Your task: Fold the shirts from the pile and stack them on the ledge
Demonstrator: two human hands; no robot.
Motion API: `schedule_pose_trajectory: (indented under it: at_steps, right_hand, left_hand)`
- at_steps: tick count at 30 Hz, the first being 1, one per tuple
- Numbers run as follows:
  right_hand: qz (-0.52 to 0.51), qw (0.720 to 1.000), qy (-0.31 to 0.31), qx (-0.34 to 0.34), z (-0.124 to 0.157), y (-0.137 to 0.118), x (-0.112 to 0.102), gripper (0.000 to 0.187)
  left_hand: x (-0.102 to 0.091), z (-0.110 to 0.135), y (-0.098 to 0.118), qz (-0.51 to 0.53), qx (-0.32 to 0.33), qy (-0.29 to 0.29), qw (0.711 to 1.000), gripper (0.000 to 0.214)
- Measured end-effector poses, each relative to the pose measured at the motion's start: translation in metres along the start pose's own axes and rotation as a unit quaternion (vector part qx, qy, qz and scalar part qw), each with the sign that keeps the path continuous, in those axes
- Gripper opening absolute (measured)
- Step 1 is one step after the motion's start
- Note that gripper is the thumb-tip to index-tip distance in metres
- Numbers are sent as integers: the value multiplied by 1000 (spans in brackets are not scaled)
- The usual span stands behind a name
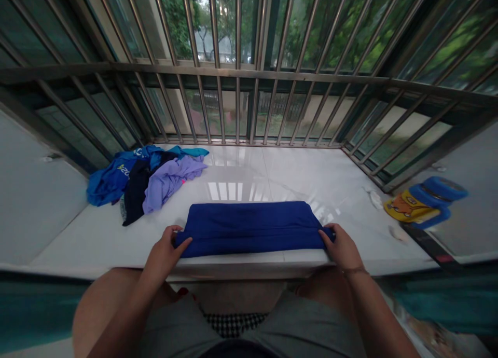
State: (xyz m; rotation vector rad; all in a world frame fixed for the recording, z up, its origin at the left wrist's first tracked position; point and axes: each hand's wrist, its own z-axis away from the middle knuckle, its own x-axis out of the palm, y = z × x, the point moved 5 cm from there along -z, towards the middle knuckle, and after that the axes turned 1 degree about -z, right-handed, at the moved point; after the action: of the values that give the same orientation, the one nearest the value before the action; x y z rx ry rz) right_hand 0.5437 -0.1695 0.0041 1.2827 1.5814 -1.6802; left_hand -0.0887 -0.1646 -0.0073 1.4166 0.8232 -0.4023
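A dark blue piece of clothing (249, 225), folded into a long flat strip, lies along the front of the white sill. My left hand (169, 246) pinches its left end between thumb and fingers. At the opposite end, my right hand (338, 244) grips the cloth the same way, thumb on top. The near edge of the strip runs close to the sill's front edge. What kind of garment it is cannot be told from its folded shape.
A heap of crumpled clothes (143, 176), blue, black and lilac, lies at the back left. On the right stands a blue and yellow cup (424, 202) with a handle, tilted in view. Metal window bars (237, 109) close off the sill's far side.
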Motion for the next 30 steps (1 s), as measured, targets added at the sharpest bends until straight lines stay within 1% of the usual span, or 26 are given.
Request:
schedule_pose_trajectory:
  at_steps: [2, 4, 6, 8, 10, 12, 13, 15, 17, 19, 20, 21, 22, 23, 25, 27, 28, 30]
  right_hand:
    - [90, 996, 15, 22, 3, -6, 2, 49]
    - [156, 986, 9, 64, 8, -13, 5, 58]
    - [182, 977, -26, 106, 11, -23, 10, 64]
    - [186, 971, -77, 126, 11, -31, 14, 62]
    - [184, 967, -122, 130, 7, -34, 14, 57]
    - [182, 965, -141, 130, -1, -27, 9, 53]
    - [180, 965, -136, 135, -6, -20, 3, 52]
    - [174, 968, -102, 149, -16, -1, -11, 51]
    - [163, 972, -33, 163, -24, 16, -29, 49]
    - [155, 972, 57, 165, -28, 20, -49, 46]
    - [152, 970, 99, 163, -29, 14, -58, 46]
    - [149, 967, 133, 160, -28, 3, -66, 46]
    - [145, 964, 158, 155, -27, -13, -72, 47]
    - [139, 964, 174, 147, -26, -34, -75, 47]
    - [121, 969, 188, 102, -24, -89, -75, 44]
    - [92, 978, 188, 10, -21, -154, -63, 36]
    - [81, 980, 178, -45, -17, -188, -53, 31]
    - [70, 975, 141, -156, -3, -253, -23, 26]
  left_hand:
    - [-1, 1, 8, -35, 39, 45, 998, 62]
    - [-3, 3, 18, -52, 97, 84, 990, 60]
    - [-5, 6, 25, -80, 143, 113, 980, 51]
    - [-7, 9, 27, -106, 157, 128, 974, 46]
    - [-8, 11, 28, -106, 155, 118, 975, 46]
    - [-4, 12, 31, -81, 160, 71, 981, 47]
    - [-1, 13, 35, -63, 168, 37, 983, 46]
    - [9, 17, 45, -27, 195, -33, 980, 40]
    - [20, 21, 56, 2, 226, -89, 970, 31]
    - [30, 24, 67, 21, 246, -124, 961, 27]
    - [35, 24, 71, 29, 252, -132, 958, 26]
    - [39, 24, 75, 37, 256, -137, 956, 26]
    - [42, 23, 78, 46, 257, -139, 955, 27]
    - [44, 21, 81, 55, 253, -139, 956, 27]
    - [47, 15, 83, 77, 225, -140, 961, 32]
    - [48, 8, 80, 114, 179, -154, 965, 42]
    - [49, 5, 78, 137, 153, -164, 965, 49]
    - [50, 0, 73, 183, 108, -181, 960, 64]
